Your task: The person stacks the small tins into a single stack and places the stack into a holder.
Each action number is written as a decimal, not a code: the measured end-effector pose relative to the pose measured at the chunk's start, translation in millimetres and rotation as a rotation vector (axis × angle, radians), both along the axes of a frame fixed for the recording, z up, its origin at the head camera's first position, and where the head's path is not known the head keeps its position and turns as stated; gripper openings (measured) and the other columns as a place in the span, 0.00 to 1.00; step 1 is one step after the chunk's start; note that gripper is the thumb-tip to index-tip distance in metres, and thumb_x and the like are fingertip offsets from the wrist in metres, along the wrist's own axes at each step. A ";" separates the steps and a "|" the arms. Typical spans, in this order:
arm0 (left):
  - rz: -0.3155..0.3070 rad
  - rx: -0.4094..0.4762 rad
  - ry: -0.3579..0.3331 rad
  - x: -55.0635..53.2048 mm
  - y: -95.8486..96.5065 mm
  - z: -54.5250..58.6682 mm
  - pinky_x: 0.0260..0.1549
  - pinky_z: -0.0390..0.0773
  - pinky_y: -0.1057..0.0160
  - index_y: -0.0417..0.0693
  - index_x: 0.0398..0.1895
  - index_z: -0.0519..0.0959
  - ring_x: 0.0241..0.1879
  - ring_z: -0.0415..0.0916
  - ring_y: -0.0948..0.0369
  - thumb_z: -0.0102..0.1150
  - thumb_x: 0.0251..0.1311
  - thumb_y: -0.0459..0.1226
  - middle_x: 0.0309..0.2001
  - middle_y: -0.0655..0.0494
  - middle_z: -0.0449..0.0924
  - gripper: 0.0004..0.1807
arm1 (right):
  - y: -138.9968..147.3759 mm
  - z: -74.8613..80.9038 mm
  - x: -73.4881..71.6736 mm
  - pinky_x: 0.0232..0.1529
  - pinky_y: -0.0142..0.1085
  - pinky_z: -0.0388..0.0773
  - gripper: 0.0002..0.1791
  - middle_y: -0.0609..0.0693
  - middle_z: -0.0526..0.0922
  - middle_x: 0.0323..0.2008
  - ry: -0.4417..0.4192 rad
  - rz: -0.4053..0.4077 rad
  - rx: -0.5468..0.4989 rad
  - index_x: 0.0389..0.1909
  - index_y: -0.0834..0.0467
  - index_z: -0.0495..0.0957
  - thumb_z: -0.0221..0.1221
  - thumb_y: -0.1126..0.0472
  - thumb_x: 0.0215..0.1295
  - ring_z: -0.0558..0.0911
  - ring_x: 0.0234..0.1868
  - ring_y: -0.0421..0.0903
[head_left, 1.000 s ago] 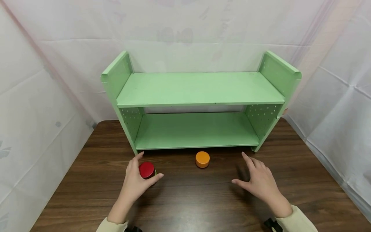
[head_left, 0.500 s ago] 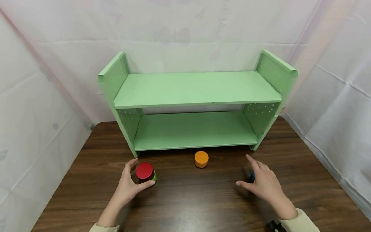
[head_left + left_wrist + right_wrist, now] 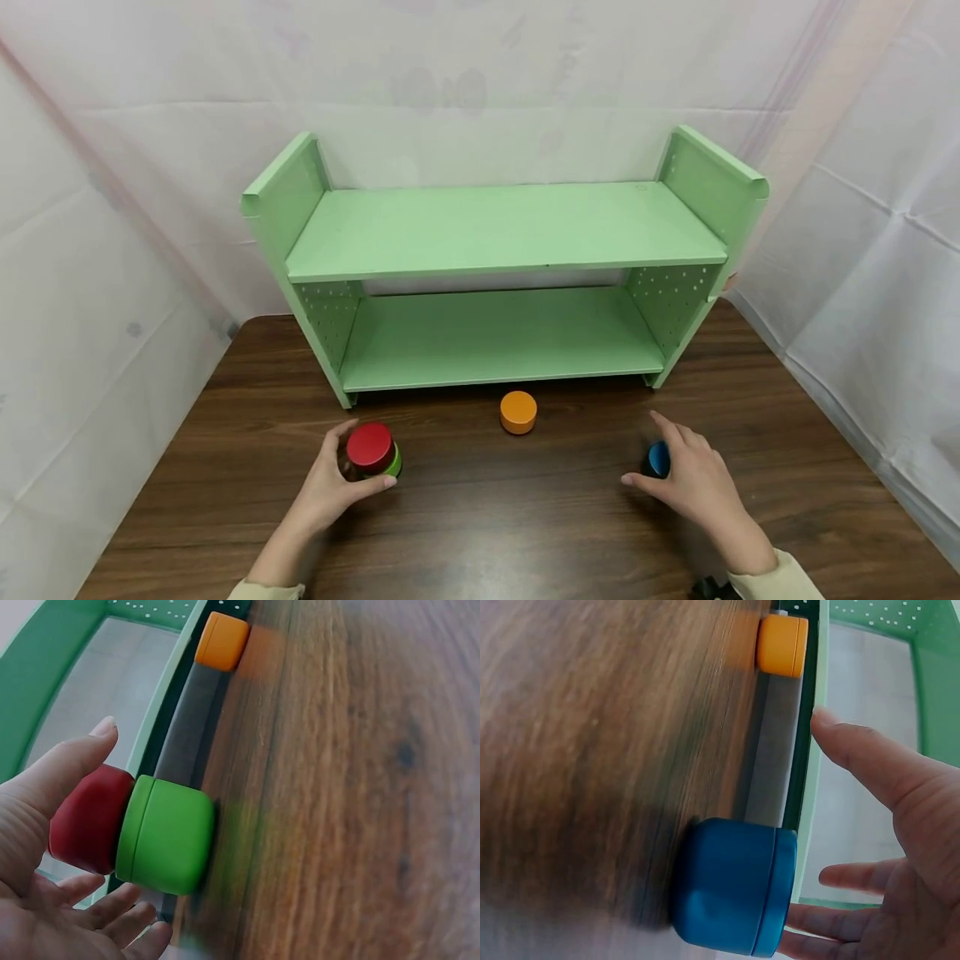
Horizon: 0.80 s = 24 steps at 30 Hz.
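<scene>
A small round red jar (image 3: 370,448) sits on top of a green lidded jar (image 3: 393,463) at the table's left. My left hand (image 3: 327,477) curves loosely about this stack, thumb on the near side and fingers on the far side. In the left wrist view the red jar (image 3: 92,819) lies between the spread thumb and fingers, with the green jar (image 3: 166,835) beyond it. To the right, a blue lidded jar (image 3: 733,886) stands on the table, partly hidden in the head view. Around it my right hand (image 3: 693,477) is spread, thumb and fingers apart.
An orange lidded jar (image 3: 518,412) stands between the hands, just before a green two-tier shelf (image 3: 502,337). The shelf rises from the back of the brown wooden table (image 3: 517,517). White cloth (image 3: 112,250) hangs behind and at both sides.
My left hand has shifted slightly left and nearer to me about the red and green jars. My right hand has moved slightly right, and the blue jar has come into view beside it.
</scene>
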<state>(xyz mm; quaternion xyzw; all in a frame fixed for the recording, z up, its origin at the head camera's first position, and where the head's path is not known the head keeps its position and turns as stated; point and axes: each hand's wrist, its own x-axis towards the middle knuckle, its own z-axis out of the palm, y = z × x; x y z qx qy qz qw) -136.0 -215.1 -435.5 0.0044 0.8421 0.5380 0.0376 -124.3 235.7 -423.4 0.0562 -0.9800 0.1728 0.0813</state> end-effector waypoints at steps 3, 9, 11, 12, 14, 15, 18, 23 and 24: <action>-0.009 -0.006 -0.021 -0.5 -1.1 -1.4 0.60 0.66 0.49 0.35 0.70 0.47 0.64 0.63 0.43 0.73 0.46 0.33 0.63 0.36 0.60 0.53 | 1.4 -0.6 0.5 0.43 0.64 0.70 0.55 0.72 0.73 0.54 -0.020 -0.016 -0.009 0.65 0.65 0.63 0.71 0.37 0.41 0.73 0.50 0.73; -0.013 0.015 -0.030 -1.9 -1.2 -5.3 0.53 0.72 0.66 0.35 0.69 0.50 0.63 0.65 0.45 0.74 0.45 0.32 0.63 0.38 0.63 0.51 | 4.4 -2.6 2.4 0.44 0.64 0.70 0.54 0.74 0.72 0.54 -0.057 -0.045 -0.037 0.64 0.66 0.63 0.71 0.38 0.41 0.72 0.51 0.73; -0.012 0.015 -0.022 -2.6 -0.3 -5.9 0.51 0.71 0.70 0.35 0.69 0.51 0.62 0.66 0.46 0.74 0.45 0.32 0.63 0.38 0.64 0.51 | 6.0 -3.2 3.2 0.44 0.64 0.69 0.54 0.74 0.71 0.53 -0.067 -0.056 -0.047 0.64 0.67 0.63 0.71 0.38 0.42 0.71 0.50 0.73; -0.011 0.011 -0.016 -2.9 0.1 -6.2 0.51 0.71 0.70 0.36 0.68 0.51 0.62 0.66 0.46 0.74 0.44 0.32 0.62 0.39 0.64 0.51 | 6.7 -3.5 3.7 0.44 0.64 0.69 0.54 0.75 0.71 0.53 -0.070 -0.062 -0.053 0.63 0.67 0.64 0.71 0.37 0.42 0.71 0.50 0.73; -0.010 0.000 -0.004 -3.4 0.9 -6.7 0.54 0.71 0.66 0.36 0.68 0.52 0.62 0.66 0.46 0.74 0.44 0.32 0.62 0.39 0.65 0.50 | 8.2 -4.2 4.4 0.43 0.64 0.69 0.53 0.75 0.71 0.53 -0.076 -0.073 -0.063 0.62 0.68 0.64 0.71 0.37 0.42 0.71 0.50 0.73; -0.011 -0.003 0.000 -3.6 1.1 -6.9 0.56 0.71 0.62 0.36 0.68 0.52 0.63 0.66 0.46 0.74 0.44 0.32 0.62 0.39 0.65 0.50 | 9.0 -4.6 4.7 0.43 0.63 0.69 0.53 0.75 0.71 0.53 -0.078 -0.078 -0.067 0.62 0.69 0.64 0.71 0.37 0.42 0.71 0.50 0.73; -0.014 -0.009 0.008 -3.2 1.4 -7.6 0.59 0.68 0.51 0.35 0.67 0.53 0.63 0.65 0.46 0.74 0.44 0.32 0.62 0.39 0.65 0.49 | 11.6 -6.4 4.3 0.43 0.63 0.69 0.53 0.75 0.71 0.52 -0.087 -0.083 -0.074 0.61 0.70 0.64 0.71 0.37 0.43 0.71 0.50 0.72; -0.009 -0.019 0.006 -2.2 1.5 -8.0 0.58 0.69 0.52 0.36 0.67 0.55 0.61 0.67 0.49 0.74 0.44 0.32 0.61 0.40 0.66 0.48 | 14.9 -9.6 2.4 0.43 0.62 0.71 0.53 0.75 0.71 0.51 -0.104 -0.083 -0.080 0.59 0.74 0.64 0.72 0.40 0.42 0.71 0.50 0.72; -0.006 -0.025 0.004 -2.2 1.5 -8.1 0.57 0.70 0.56 0.37 0.66 0.56 0.60 0.68 0.52 0.75 0.43 0.32 0.61 0.41 0.67 0.48 | 15.4 -10.1 2.2 0.43 0.62 0.71 0.52 0.75 0.71 0.51 -0.110 -0.083 -0.081 0.58 0.74 0.64 0.72 0.41 0.42 0.71 0.50 0.72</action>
